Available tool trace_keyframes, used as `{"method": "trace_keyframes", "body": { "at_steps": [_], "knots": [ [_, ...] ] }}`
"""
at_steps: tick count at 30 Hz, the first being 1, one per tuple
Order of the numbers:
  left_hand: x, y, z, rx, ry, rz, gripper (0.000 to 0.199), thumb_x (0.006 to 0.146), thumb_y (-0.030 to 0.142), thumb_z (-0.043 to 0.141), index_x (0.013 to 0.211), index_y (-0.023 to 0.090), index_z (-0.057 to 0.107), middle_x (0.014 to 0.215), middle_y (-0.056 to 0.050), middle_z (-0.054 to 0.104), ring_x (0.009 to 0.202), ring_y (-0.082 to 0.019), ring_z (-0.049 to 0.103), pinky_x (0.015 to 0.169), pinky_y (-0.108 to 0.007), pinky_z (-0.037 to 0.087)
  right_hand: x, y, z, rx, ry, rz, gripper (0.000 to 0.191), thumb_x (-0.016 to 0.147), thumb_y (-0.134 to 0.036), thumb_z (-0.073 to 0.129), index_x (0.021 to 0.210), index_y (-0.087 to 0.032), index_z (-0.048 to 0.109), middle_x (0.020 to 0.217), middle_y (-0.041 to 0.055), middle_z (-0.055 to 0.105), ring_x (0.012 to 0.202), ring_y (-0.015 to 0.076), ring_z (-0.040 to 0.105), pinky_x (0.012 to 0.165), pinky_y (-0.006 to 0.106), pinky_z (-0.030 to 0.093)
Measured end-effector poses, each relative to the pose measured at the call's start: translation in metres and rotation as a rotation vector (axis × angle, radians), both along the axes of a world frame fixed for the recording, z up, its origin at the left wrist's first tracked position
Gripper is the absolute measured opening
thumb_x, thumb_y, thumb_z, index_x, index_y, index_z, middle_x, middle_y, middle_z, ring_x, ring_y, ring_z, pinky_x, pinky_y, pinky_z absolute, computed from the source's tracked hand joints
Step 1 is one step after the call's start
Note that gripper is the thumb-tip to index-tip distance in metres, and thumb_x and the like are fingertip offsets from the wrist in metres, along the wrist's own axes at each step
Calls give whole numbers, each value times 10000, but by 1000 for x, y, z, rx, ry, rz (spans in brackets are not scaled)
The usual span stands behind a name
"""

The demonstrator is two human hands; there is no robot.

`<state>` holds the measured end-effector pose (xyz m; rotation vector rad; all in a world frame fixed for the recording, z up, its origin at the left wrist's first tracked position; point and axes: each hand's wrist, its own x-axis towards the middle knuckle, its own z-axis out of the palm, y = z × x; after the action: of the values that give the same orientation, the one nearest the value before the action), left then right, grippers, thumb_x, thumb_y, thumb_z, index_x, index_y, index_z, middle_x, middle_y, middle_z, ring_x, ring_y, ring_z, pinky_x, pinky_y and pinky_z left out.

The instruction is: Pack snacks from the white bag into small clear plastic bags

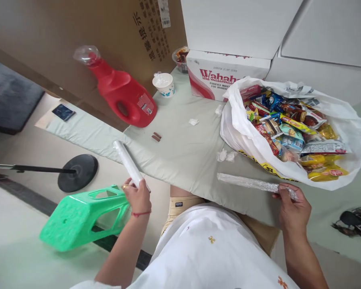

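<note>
My left hand [137, 194] is closed around the lower end of a white roll of plastic wrap [127, 160], which points up and away over the table's front edge. Between the thumb and fingers of my right hand [295, 206] is one end of a narrow, crinkled strip of plastic wrap [246, 181]. The strip stretches leftward over the table [180, 154], below the white bag of snacks [233, 124]. Clear film covers the top of a red detergent bottle [124, 94] and that of a paper cup [165, 88].
Small white crumpled scraps [226, 155] and brown pieces [156, 137] lie on the table. A Wahaha carton [210, 78] and a clear tub [180, 60] stand behind. A green stool [75, 220] is at left, near a black round base [78, 172]. A black hair clip-like item [353, 222] lies right.
</note>
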<state>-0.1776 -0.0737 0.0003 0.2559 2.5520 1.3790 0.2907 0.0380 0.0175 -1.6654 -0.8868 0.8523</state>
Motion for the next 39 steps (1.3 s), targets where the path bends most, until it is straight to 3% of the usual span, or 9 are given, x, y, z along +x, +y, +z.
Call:
{"method": "trace_keyframes", "body": {
  "at_steps": [3,8,12,15,21,24,27,32,39],
  "knots": [
    [-22,37,14,138,-136,113,387,835,300,616,1152,238,403,918,22,526,722,-132,557,608,-268,508,-2,-3,-1,-18,6,10,449,766,-575,845,959,-179,757,812,23,718,636,150,617,643,310,540],
    [-51,83,25,150,-87,84,428,756,280,751,1059,219,456,993,13,489,899,-138,561,868,-345,549,6,-13,-5,-70,-128,31,511,788,-658,791,988,-190,759,809,30,732,636,170,641,669,314,527],
    [-52,101,27,83,238,64,490,641,157,787,1016,213,477,1091,-21,478,1123,-219,526,1159,-471,411,15,-23,-16,-128,-341,58,534,849,-683,692,1043,-191,770,803,49,752,663,207,669,698,328,524],
    [-45,129,32,86,609,-92,376,709,127,677,1040,207,517,1152,-75,526,1216,-279,532,1149,-489,418,16,-27,-25,-101,-521,108,485,881,-626,629,1016,-183,775,858,74,772,716,225,678,743,339,525],
    [-64,276,45,-23,680,-620,226,844,115,576,1058,184,608,1211,-121,606,1196,-281,610,1105,-448,470,12,-28,-32,-60,-714,126,405,900,-520,574,976,-167,758,906,89,777,764,234,684,772,328,514],
    [-90,358,46,-93,662,-723,399,842,109,616,1237,157,585,1416,-153,552,1342,-320,548,1198,-487,398,13,-29,-33,-57,-737,133,398,907,-508,579,988,-162,756,887,87,773,738,231,678,750,321,512],
    [-112,408,40,-210,599,-756,347,899,148,598,1246,141,590,1441,-185,546,1347,-346,534,1205,-550,383,15,-30,-34,-44,-750,140,382,914,-495,580,988,-162,752,888,85,771,731,228,677,742,316,511],
    [-118,414,29,-323,583,-819,158,958,170,520,1019,111,653,1253,-166,635,1368,-353,489,1200,-588,388,16,-32,-33,-34,-768,149,375,919,-496,584,976,-165,749,881,80,766,731,227,680,735,311,509],
    [-116,409,42,-224,653,-674,446,997,160,586,1411,96,433,1557,-161,391,1489,-332,370,1273,-559,296,16,-32,-33,-29,-770,138,374,922,-502,573,969,-174,746,867,80,772,700,228,674,718,318,510]
  ]
}}
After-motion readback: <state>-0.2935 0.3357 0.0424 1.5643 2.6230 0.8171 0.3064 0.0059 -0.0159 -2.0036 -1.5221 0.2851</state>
